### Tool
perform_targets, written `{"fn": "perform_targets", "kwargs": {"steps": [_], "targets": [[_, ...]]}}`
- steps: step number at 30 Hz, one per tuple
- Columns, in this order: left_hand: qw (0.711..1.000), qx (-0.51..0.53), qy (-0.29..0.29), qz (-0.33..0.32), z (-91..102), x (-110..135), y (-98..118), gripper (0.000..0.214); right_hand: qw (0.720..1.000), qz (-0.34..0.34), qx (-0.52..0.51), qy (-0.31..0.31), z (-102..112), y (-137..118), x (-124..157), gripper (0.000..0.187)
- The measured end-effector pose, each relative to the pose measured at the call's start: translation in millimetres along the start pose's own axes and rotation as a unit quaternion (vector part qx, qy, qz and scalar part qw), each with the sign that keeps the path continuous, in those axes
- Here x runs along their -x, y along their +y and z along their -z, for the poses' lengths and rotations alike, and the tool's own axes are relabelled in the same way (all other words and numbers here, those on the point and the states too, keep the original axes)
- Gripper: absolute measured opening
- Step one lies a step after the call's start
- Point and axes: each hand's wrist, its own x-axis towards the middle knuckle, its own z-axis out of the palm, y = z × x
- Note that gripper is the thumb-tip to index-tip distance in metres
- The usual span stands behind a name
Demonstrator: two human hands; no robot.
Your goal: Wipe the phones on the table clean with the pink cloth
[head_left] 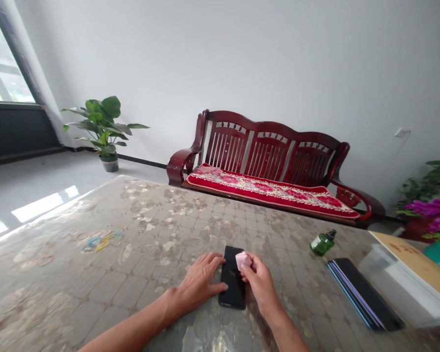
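A black smartphone lies flat on the table, its dark screen facing up. My left hand rests at its left side, with the thumb and fingertips on that edge, gripping it against the table. Pinched in my right hand is a small folded pink cloth, held over the upper right part of the screen. Whether the cloth touches the glass I cannot tell.
On the right are a green pump bottle, several stacked phones and a clear plastic box with a tan board on it. Colored bands lie left on the patterned tabletop. A wooden bench stands beyond.
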Motion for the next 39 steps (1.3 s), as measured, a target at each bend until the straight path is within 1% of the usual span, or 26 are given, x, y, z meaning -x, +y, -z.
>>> {"fn": "perform_targets", "kwargs": {"steps": [2,3,4,6,7,9,10,12,15,18,21,23,25,27,29,31,33,34,36,39], "targets": [[1.000,0.003,0.016,-0.014,-5.6,5.5,0.0,0.046,0.995,0.044,0.092,0.006,1.7,0.2,-1.0,0.037],[1.000,0.004,0.019,-0.021,-7.6,6.8,-0.3,0.046,0.986,0.077,0.146,0.013,3.1,-0.6,-0.9,0.030],[0.999,0.005,0.019,-0.028,-9.1,7.6,-0.6,0.045,0.972,0.115,0.204,0.021,4.8,-2.2,-0.2,0.023],[0.999,0.014,0.008,-0.047,-10.1,8.3,-1.5,0.043,0.925,0.198,0.321,0.032,8.0,-6.2,3.5,0.013],[0.998,0.020,0.001,-0.058,-9.9,8.6,-1.8,0.042,0.896,0.239,0.373,0.028,9.3,-7.9,6.6,0.012],[0.996,0.029,-0.010,-0.081,-8.6,9.8,-2.0,0.039,0.839,0.310,0.448,-0.004,11.0,-8.6,15.1,0.018],[0.995,0.032,-0.015,-0.092,-7.7,10.5,-1.8,0.037,0.815,0.336,0.471,-0.025,11.6,-7.4,20.1,0.022],[0.993,0.033,-0.022,-0.108,-5.9,12.1,-1.3,0.031,0.784,0.372,0.494,-0.053,12.8,-2.4,29.5,0.026],[0.991,0.042,-0.028,-0.126,-4.5,14.1,-0.1,0.030,0.763,0.401,0.504,-0.059,14.3,4.3,34.5,0.027],[0.989,0.049,-0.034,-0.137,-5.3,15.5,2.1,0.036,0.745,0.412,0.522,-0.047,11.3,1.2,19.8,0.027],[0.990,0.040,-0.037,-0.133,-6.1,16.6,5.1,0.037,0.734,0.398,0.550,-0.020,2.8,-9.4,-9.3,0.025],[0.990,0.033,-0.042,-0.131,-5.8,17.3,6.8,0.036,0.740,0.378,0.557,-0.006,-2.9,-14.9,-26.4,0.024],[0.990,0.027,-0.047,-0.130,-4.8,17.7,7.9,0.034,0.748,0.362,0.556,-0.005,-5.9,-16.1,-34.0,0.024],[0.990,0.021,-0.049,-0.131,-3.4,17.7,8.4,0.033,0.758,0.358,0.546,-0.016,-5.1,-12.9,-29.5,0.022],[0.990,0.017,-0.051,-0.133,-2.1,17.3,8.7,0.033,0.767,0.361,0.529,-0.038,-1.2,-7.4,-15.5,0.022],[0.989,0.014,-0.051,-0.137,-1.1,16.6,8.9,0.033,0.772,0.367,0.515,-0.070,3.4,-2.3,0.5,0.022],[0.989,0.008,-0.052,-0.140,-0.4,16.1,9.3,0.032,0.773,0.372,0.506,-0.090,5.6,-0.1,10.3,0.023],[0.989,0.004,-0.052,-0.142,-0.3,16.1,9.6,0.031,0.774,0.372,0.504,-0.095,5.2,-0.2,10.8,0.023],[0.988,-0.003,-0.054,-0.142,-0.1,16.4,10.5,0.030,0.775,0.366,0.507,-0.094,0.7,-2.7,2.3,0.024],[0.989,-0.011,-0.057,-0.139,0.0,17.5,12.0,0.028,0.774,0.355,0.519,-0.069,-11.9,-8.8,-25.6,0.025]]}}
